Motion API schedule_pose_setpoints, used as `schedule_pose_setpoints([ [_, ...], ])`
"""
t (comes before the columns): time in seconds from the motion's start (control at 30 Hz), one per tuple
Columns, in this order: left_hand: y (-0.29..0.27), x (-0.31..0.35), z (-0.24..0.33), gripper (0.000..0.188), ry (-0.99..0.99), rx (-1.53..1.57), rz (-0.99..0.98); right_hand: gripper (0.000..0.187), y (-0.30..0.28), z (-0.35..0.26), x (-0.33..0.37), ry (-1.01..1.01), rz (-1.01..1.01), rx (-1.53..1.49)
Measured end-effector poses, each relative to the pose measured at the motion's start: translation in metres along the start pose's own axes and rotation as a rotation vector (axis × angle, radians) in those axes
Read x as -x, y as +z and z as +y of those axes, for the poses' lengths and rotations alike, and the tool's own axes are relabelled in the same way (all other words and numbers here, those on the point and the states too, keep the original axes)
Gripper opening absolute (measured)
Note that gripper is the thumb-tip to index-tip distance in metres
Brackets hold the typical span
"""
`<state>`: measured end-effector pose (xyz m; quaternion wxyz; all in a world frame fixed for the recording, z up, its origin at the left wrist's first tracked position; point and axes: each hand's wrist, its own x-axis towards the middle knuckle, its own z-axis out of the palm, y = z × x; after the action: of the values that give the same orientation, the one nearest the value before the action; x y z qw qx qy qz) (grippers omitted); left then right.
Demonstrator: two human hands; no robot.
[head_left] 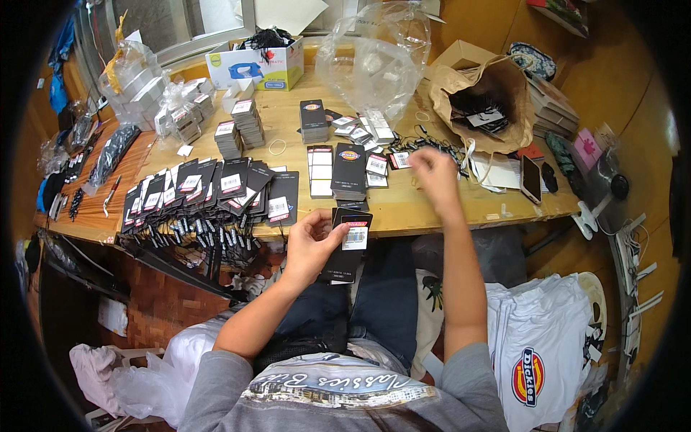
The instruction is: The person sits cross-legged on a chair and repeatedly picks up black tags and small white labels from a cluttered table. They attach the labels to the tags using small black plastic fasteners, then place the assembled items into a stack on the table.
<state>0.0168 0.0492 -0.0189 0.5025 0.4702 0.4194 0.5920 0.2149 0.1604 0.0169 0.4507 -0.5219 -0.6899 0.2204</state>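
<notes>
From where I stand, the yellowish wooden table [288, 129] takes up most of the room before the seated person. Towards its far right sits a brown paper bag [445, 93], its mouth gaping. A broad spread of black tags [198, 187] overlaps along the near left edge, cords dangling over the side.

The left hand [314, 241] is closed on a few black cards [344, 263], thumb across the front, the other fingers mostly hidden behind. The right hand [435, 180] is raised over the tabletop, fingers curled, near a heap of black cords [448, 147]; it is blurred, and I can't tell whether anything is pinched in it.

The held cards are just off the table's near edge, above the lap, slightly offset from one another, with pale print near the bottom. A neat stack [349, 169] of similar cards stands just beyond. On the held front card is a white barcode sticker [355, 237] topped by a red strip.
</notes>
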Motion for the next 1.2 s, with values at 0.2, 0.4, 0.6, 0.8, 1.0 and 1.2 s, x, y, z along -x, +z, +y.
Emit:
schedule_pose_setpoints([
  [0.2,0.0,0.006,0.007,0.015,-0.012,0.095,-0.045,0.016,-0.027,0.037,-0.052,0.19,-0.041,0.675],
  [0.4,-0.004,0.008,0.008,0.014,-0.051,0.128,-0.058,0.019,-0.018,0.052,-0.061,0.234,0.018,0.726],
  [0.6,-0.006,0.009,0.011,0.015,-0.039,0.124,-0.089,0.01,-0.06,0.026,-0.089,0.126,0.007,-0.307],
  [0.8,-0.004,0.014,0.01,0.017,-0.03,0.162,-0.13,0.02,-0.08,-0.02,-0.084,0.131,-0.138,-0.623],
  [1.0,-0.007,0.016,0.011,0.016,-0.037,0.103,-0.133,0.024,-0.089,-0.027,-0.081,0.11,-0.32,-0.15],
  [1.2,-0.005,0.017,0.01,0.013,-0.051,0.151,-0.183,0.011,-0.09,-0.042,-0.068,0.062,-0.269,-0.491],
])
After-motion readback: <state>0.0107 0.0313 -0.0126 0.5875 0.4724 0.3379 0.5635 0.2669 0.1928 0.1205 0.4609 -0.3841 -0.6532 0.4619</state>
